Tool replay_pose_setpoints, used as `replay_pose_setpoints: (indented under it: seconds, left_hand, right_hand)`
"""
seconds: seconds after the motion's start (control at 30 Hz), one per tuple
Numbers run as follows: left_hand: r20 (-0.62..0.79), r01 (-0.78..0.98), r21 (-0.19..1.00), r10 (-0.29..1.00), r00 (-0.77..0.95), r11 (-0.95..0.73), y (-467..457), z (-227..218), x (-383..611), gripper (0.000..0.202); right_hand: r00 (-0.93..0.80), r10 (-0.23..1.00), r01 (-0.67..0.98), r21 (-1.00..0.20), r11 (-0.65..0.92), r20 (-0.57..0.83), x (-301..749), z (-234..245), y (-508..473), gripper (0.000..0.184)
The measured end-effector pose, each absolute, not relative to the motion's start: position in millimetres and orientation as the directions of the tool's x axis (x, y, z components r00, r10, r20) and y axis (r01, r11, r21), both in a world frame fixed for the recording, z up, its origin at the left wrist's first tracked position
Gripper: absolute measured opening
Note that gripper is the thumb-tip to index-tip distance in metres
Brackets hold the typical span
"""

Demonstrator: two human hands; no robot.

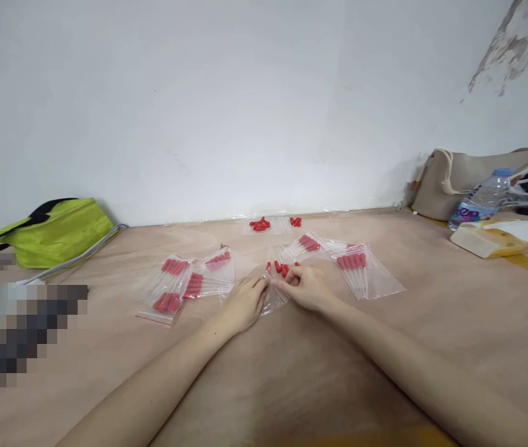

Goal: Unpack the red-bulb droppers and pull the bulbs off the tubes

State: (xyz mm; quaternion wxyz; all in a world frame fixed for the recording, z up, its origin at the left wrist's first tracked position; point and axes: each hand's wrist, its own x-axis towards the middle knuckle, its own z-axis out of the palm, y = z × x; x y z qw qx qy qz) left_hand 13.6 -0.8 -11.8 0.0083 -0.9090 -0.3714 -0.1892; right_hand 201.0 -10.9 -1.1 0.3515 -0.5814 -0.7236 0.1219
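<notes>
A small clear plastic bag point(274, 300) lies between my two hands on the brown table covering. My left hand point(246, 303) rests on its left side, fingers curled and pressed onto the plastic. From the right, my right hand point(309, 287) pinches the bag near its upper part with thumb and forefinger; whether a thin stick is also in that pinch I cannot tell. Just beyond my fingertips lie several loose red tips point(284, 270). Filled bags of red-tipped white sticks flank my hands: a left group point(194, 285) and a right bag point(353, 264).
Farther back by the wall are a pile of red pieces point(260, 224) and a smaller red cluster point(295, 221). A yellow-green bag point(63, 230) stands left with a grey cable. At right are a beige handbag point(441, 186), a water bottle point(481, 198) and an opened packet point(482, 241).
</notes>
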Motion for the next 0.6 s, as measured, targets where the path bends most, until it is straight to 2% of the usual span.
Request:
replay_pose_setpoints:
  seconds: [0.13,0.27,0.37,0.47,0.53,0.6]
  left_hand:
    - [0.342,0.662,0.201,0.685,0.643,-0.722,-14.2,-14.3,17.2,0.025]
    - [0.285,0.626,0.29,0.69,0.665,-0.724,-17.6,-17.0,14.3,0.034]
    - [0.19,0.641,0.248,0.685,0.703,-0.727,-16.0,-16.5,9.7,0.044]
    - [0.092,0.654,0.172,0.673,0.734,-0.736,-15.5,-15.0,6.5,0.051]
    - [0.063,0.652,0.147,0.665,0.745,-0.744,-15.9,-14.2,5.8,0.053]
    - [0.05,0.645,0.144,0.657,0.752,-0.75,-16.7,-13.5,5.8,0.054]
  right_hand:
    - [-0.133,0.957,0.747,-0.608,0.269,0.259,199.8,-5.8,-28.2,0.034]
    - [-0.203,0.953,0.772,-0.562,0.298,0.226,202.6,-12.3,-39.2,0.027]
    - [-0.19,0.96,0.806,-0.526,0.273,0.207,204.5,-13.6,-41.4,0.029]
    - [-0.204,0.971,0.844,-0.481,0.239,0.125,208.4,-11.2,-42.5,0.028]
    - [-0.241,0.956,0.849,-0.441,0.291,0.166,212.2,-8.8,-44.2,0.021]
    - [-0.306,0.898,0.823,-0.385,0.417,0.317,215.8,-6.6,-46.2,0.014]
